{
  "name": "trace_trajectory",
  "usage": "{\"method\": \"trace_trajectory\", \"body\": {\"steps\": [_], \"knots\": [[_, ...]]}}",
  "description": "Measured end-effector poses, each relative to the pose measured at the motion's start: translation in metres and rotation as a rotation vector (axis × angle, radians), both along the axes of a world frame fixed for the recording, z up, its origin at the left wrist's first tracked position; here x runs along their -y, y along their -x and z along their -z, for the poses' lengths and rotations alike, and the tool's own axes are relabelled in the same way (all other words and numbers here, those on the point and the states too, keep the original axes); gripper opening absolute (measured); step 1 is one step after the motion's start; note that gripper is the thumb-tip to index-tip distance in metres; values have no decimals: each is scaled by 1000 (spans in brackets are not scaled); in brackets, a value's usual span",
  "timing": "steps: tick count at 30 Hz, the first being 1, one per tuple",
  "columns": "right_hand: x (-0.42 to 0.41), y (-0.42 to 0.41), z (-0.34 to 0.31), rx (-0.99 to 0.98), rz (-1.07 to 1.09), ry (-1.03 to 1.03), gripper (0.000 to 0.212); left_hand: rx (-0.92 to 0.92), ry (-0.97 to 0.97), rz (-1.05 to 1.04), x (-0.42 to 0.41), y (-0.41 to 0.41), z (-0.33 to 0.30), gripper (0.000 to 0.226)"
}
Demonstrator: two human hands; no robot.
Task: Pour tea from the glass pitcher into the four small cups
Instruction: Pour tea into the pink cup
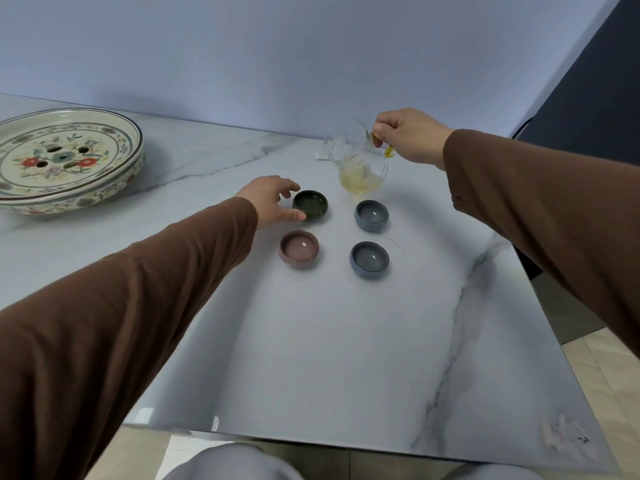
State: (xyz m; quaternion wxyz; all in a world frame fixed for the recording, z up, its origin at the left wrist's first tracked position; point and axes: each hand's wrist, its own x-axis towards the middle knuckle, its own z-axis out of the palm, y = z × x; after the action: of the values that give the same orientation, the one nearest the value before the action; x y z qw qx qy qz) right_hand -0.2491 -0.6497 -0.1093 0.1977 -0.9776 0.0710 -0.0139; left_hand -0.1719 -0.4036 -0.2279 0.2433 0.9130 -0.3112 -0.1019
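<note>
Holding now: your right hand [410, 138] pinches the yellow handle [389, 152] of the glass pitcher [360, 164], which stands or hangs just above the table [329, 341] at about 1 o'clock from the four cups; I cannot tell if its base touches.
Left hand: your left hand [273, 202] is spread around the green cup [310, 204], thumb and fingertip at its rim, not squeezing as far as I can see.
Cup places: the green cup is at 11 o'clock in the group, the upper blue cup [371, 215] at 1 o'clock, the pink cup [298, 248] at 7 o'clock, the lower blue cup [369, 259] at 5 o'clock.
Cup contents: the insides shine, but I cannot tell if tea is in them.
Risk of spill: the spout [322, 155] points to 9 o'clock, away from the blue cups, so a quick tilt may send tea on the table.
Risk of slip: the handle is thin and smooth glass, and a pinch of few fingers may let the pitcher turn in your grip.
Risk of knock: the cups are small, light and near each other; your left sleeve [156, 271] passes just beside the pink cup and may push it.
Materials: the pitcher is clear ribbed glass with little pale yellow tea at the bottom; the cups are round, low, glazed ceramic; the table is glossy marble-pattern, slippery I judge.
Far thing: a flowered ceramic tray [69, 161] stays at 10 o'clock, well apart.
</note>
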Motion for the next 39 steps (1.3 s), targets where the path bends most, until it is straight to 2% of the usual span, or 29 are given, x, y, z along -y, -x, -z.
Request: {"method": "trace_trajectory", "body": {"steps": [3, 6, 13, 19, 39], "knots": [[-8, 11, -6, 29, -5, -80, 29, 6, 20, -6, -11, 9, -6, 66], [-20, 25, -10, 40, -48, -71, 29, 12, 46, -11, -27, 22, -12, 62], [-45, 56, -8, 14, -114, 38, 27, 10, 83, -21, -56, 60, -10, 57], [-64, 74, 0, -5, -133, 207, 27, -63, 93, -45, -59, 83, 9, 69], [-88, 71, 9, 51, -260, 601, 23, -40, 150, -62, -44, 81, 22, 60]]}}
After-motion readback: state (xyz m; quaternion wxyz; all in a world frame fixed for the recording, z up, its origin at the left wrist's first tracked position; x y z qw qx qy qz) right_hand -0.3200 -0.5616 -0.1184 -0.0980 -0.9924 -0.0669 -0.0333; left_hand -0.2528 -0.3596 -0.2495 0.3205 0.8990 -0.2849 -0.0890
